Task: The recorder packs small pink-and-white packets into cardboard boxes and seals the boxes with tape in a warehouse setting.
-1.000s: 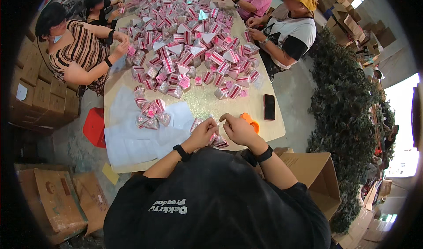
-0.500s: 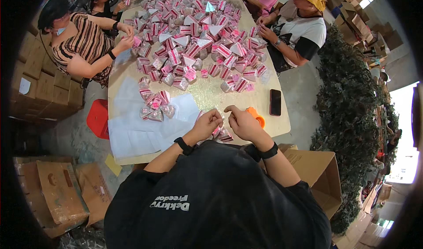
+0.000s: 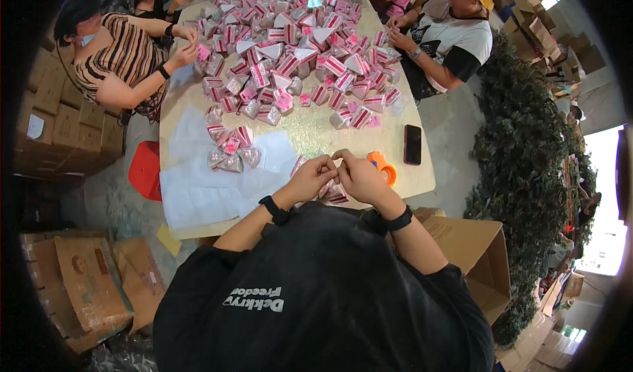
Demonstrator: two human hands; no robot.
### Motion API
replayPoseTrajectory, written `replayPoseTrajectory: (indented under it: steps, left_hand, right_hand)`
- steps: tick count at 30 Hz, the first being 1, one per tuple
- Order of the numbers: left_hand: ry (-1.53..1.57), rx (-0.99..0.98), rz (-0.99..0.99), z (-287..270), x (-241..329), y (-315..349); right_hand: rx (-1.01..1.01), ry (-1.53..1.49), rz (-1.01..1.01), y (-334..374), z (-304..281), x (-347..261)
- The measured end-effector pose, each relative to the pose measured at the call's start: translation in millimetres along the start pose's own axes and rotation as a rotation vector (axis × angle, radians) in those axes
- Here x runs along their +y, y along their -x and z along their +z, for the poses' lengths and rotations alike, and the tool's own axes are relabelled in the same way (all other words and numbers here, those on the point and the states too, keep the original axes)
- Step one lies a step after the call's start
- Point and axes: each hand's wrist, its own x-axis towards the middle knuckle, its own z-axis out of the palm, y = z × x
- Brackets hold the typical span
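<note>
My left hand [image 3: 308, 179] and my right hand [image 3: 361, 177] meet fingertip to fingertip over the near edge of the table. Both are closed in a pinch; what lies between the fingers is too small or hidden to make out. Just under them are a few small pink-and-silver packets [image 3: 335, 193], partly covered by the hands. To the right of my right hand lies an orange ring-shaped object [image 3: 382, 168], like a tape dispenser. Left of my left hand, a small group of the same packets [image 3: 231, 149] rests on white paper sheets [image 3: 198, 191].
A big heap of pink-and-silver packets [image 3: 283, 49] covers the far table. A black phone [image 3: 413, 144] lies at the right edge. Several people work along both sides. A red stool [image 3: 145, 171] stands at left, an open cardboard box [image 3: 471, 253] at right.
My right hand has moved left, and its fingertips now meet those of my left hand. The view has shifted slightly.
</note>
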Motion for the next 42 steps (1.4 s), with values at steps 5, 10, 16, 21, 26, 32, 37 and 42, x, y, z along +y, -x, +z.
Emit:
replayPoseTrajectory:
  steps: [5, 10, 16, 21, 26, 32, 37, 42]
  left_hand:
    - [-0.026, -0.004, 0.027, -1, -10, -4]
    - [0.079, 0.031, 0.01, 1, -15, -4]
    - [0.046, 0.089, 0.021, -4, -15, -2]
    - [0.052, 0.123, 0.093, -2, -26, -5]
    - [0.073, 0.119, 0.095, -3, -25, -7]
    - [0.078, 0.144, 0.102, 0, -13, -4]
    - [0.091, 0.099, 0.018, -1, -6, -2]
    - [0.096, 0.136, 0.07, -1, -12, -4]
  right_hand:
    - [0.017, -0.039, -0.025, -1, -4, 3]
    - [0.023, -0.119, 0.022, -1, -7, 15]
    - [0.2, -0.331, 0.217, 3, -6, 25]
    - [0.155, -0.287, 0.206, 2, 0, 21]
    - [0.132, -0.305, 0.233, -2, 2, 23]
    - [0.128, -0.362, 0.217, -2, 3, 19]
    - [0.122, -0.366, 0.198, -4, 7, 28]
    - [0.111, -0.325, 0.213, -4, 8, 29]
